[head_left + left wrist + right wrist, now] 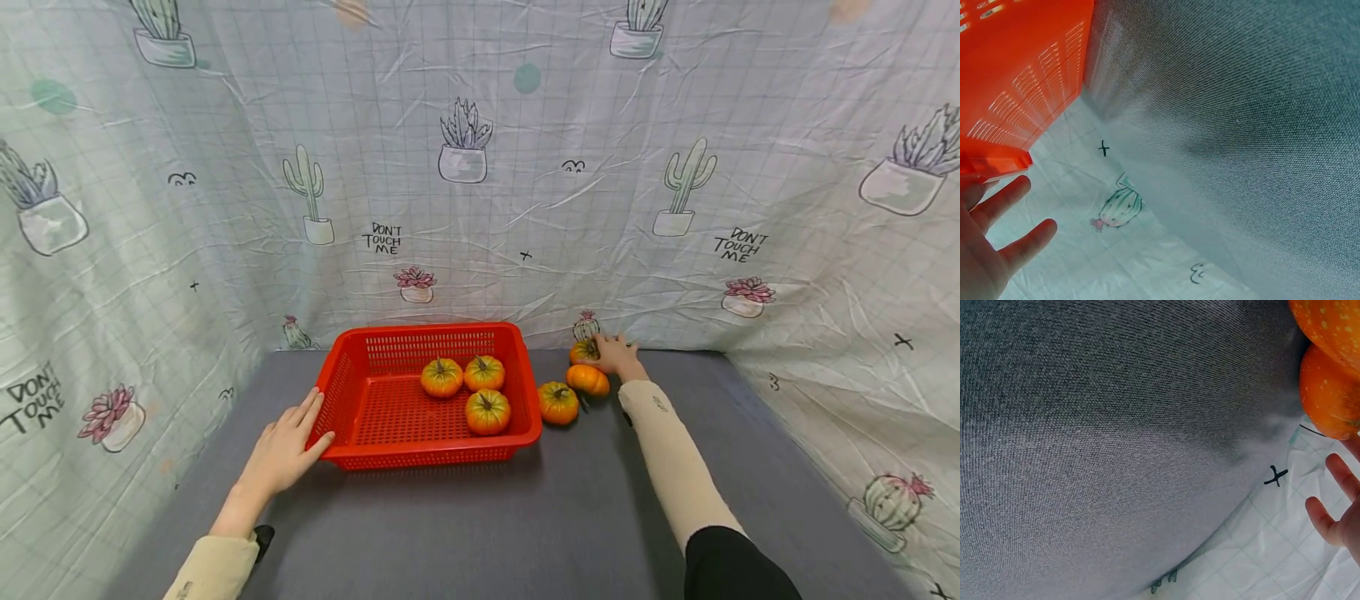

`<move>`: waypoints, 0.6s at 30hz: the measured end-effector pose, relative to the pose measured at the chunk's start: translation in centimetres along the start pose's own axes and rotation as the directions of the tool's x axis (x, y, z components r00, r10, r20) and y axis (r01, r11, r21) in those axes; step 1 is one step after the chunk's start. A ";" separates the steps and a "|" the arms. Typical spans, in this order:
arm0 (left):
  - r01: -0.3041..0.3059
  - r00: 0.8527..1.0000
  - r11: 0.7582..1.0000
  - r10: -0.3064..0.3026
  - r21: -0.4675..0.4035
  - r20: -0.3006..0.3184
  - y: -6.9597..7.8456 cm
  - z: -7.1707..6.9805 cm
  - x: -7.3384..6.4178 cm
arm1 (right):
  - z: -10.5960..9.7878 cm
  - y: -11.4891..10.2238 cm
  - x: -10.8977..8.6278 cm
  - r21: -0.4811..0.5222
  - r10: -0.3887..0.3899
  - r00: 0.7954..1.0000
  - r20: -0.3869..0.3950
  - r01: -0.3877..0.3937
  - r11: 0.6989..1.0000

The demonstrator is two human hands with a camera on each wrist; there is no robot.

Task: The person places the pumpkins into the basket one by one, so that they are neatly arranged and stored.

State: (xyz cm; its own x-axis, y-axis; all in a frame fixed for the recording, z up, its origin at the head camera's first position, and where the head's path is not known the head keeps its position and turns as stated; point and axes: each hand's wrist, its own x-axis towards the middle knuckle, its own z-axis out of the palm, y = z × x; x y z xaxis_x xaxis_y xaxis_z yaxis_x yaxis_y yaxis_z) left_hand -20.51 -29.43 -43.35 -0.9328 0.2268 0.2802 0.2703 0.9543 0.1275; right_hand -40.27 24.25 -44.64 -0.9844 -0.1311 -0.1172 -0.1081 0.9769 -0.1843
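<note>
A red plastic basket (435, 448) with slotted walls stands on the grey tabletop, three small orange pumpkins (487, 412) lying in its right half. My left hand (281, 450) rests at the basket's left rim, its fingers spread and straight; the left wrist view shows fingertips (1019, 185) close by the red rim. To the right of the basket sit three more small pumpkins, one near the basket (558, 403) and one in the middle (587, 381). My right hand (618, 358) holds the farthest pumpkin (582, 352) between thumb and forefinger, the other fingers spread away from it.
A white cloth (525, 208) printed with potted cacti hangs behind the table and down both sides. Its lower edge meets the grey tabletop (465, 533) just beyond the basket and the farthest pumpkin.
</note>
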 end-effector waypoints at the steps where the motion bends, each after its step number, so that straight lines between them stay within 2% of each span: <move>1: -0.001 1.000 1.000 0.001 0.000 -0.001 0.0 0.0 0.0 | 0.0 0.0 0.0 -0.006 -0.004 1.000 -0.005 0.004 1.000; 12: 0.001 1.000 1.000 -0.001 -0.004 0.001 0.1 -0.1 -0.1 | 0.6 0.6 0.0 -0.035 -0.034 0.996 -0.080 0.032 0.999; 18: 0.005 1.000 1.000 -0.005 -0.005 0.000 0.1 0.0 -0.1 | 0.3 0.8 -0.3 -0.017 -0.071 0.990 -0.125 0.070 0.997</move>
State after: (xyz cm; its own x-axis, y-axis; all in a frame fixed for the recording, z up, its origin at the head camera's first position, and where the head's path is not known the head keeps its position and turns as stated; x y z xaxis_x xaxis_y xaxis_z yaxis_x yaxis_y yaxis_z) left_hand -20.35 -29.36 -43.34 -0.9342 0.2221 0.2792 0.2668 0.9545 0.1335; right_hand -39.99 25.05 -45.05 -0.9838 -0.1781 0.0189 -0.1787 0.9681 -0.1756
